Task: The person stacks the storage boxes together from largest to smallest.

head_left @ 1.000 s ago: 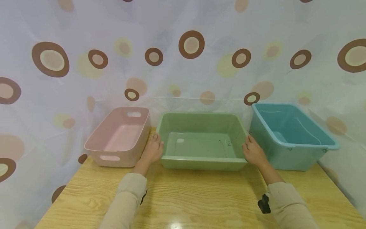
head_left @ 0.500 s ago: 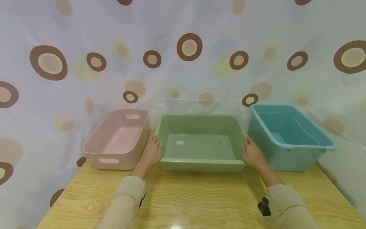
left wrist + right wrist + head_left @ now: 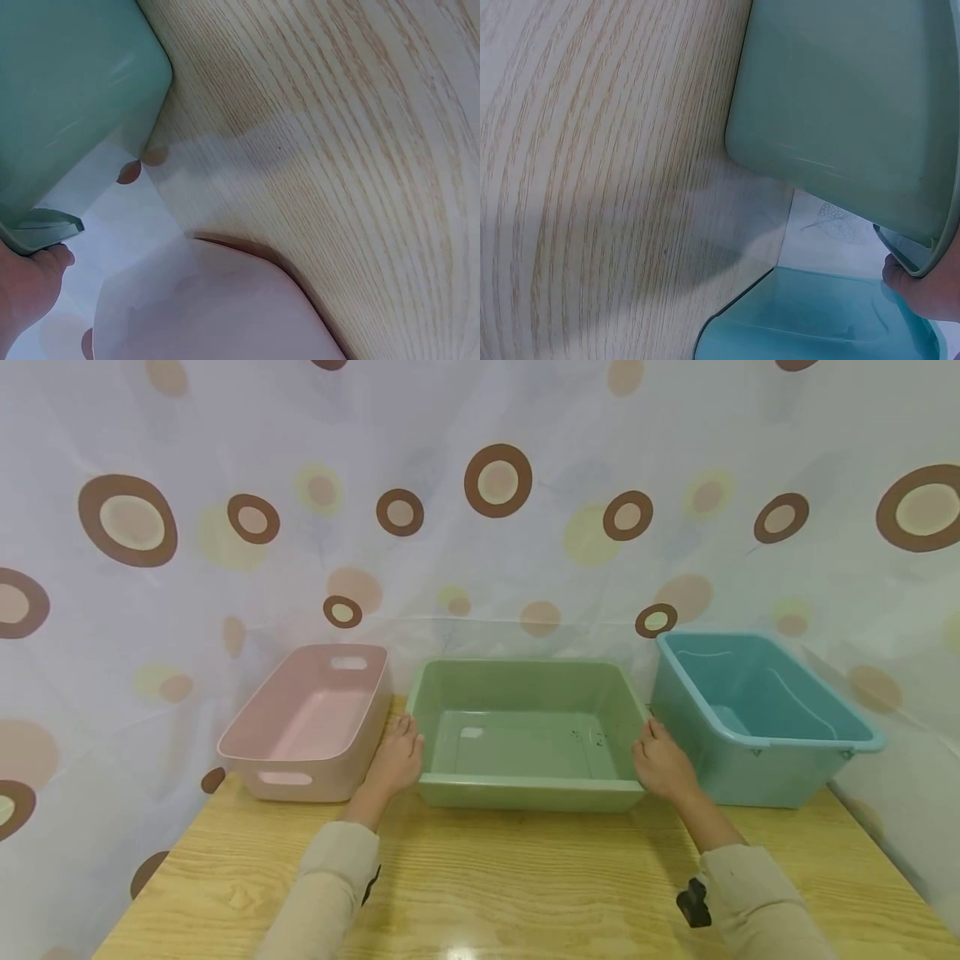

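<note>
A shallow green plastic bin (image 3: pixel 528 795) sits on the wooden table between two other bins, with nothing but a few dark specks inside. My left hand (image 3: pixel 400 755) grips its left rim; in the left wrist view the fingertips (image 3: pixel 60 256) curl under the lip. On the opposite side, my right hand (image 3: pixel 664 762) holds the right rim, and the right wrist view shows fingers (image 3: pixel 900 275) hooked beneath the edge. Close to my left hand stands a pink bin (image 3: pixel 322 781) with oval handle holes. A deeper blue bin (image 3: pixel 780 772) is beside my right hand.
The wooden table (image 3: pixel 510 885) extends in front of the bins toward me. Behind them hangs a white curtain (image 3: pixel 555 410) printed with brown rings and pale dots. Narrow gaps separate the green bin from its neighbours.
The head view has shifted slightly. Both hands keep their hold on the green bin, and it shows no clear movement relative to the other bins.
</note>
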`<state>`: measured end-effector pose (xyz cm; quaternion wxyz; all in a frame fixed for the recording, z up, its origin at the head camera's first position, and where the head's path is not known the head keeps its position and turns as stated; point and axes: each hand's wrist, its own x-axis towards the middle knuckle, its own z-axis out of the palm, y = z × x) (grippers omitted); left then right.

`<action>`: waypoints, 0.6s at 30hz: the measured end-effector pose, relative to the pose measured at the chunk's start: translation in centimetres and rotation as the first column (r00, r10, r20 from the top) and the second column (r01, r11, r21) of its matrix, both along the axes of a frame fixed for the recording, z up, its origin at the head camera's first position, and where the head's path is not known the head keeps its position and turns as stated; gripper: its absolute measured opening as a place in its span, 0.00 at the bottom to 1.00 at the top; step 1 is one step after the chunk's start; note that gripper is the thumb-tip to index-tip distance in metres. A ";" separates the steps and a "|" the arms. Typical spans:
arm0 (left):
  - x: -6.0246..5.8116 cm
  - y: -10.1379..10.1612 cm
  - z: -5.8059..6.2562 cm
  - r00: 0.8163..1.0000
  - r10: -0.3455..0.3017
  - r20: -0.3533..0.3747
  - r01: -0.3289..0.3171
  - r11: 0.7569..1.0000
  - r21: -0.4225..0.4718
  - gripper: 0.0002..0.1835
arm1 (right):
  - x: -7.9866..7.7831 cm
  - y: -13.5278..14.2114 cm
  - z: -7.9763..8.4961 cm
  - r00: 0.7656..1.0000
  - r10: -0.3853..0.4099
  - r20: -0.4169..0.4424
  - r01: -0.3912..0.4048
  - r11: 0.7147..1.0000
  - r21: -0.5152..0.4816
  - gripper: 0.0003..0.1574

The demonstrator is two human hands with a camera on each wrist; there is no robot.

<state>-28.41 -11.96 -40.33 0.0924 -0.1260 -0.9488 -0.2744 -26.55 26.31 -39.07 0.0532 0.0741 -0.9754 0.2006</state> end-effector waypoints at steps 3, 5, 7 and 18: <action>0.0 0.1 -0.1 1.000 -0.013 0.002 0.013 1.000 0.007 0.26 | 0.2 0.1 0.0 1.000 0.002 -0.006 -0.002 1.000 0.011 0.33; 0.0 0.2 -0.2 1.000 -0.028 -0.005 0.028 1.000 0.010 0.26 | 0.3 0.2 -0.1 1.000 -0.002 -0.005 0.002 1.000 0.020 0.33; 0.0 0.3 -0.3 0.999 -0.037 -0.016 0.037 0.999 0.003 0.25 | 0.4 0.3 -0.3 1.000 -0.007 0.004 0.006 1.000 0.029 0.33; 0.1 -0.1 -0.1 1.000 -0.005 -0.022 0.005 1.000 -0.001 0.25 | 0.1 -0.1 -0.1 1.000 -0.006 -0.003 0.007 0.999 0.049 0.33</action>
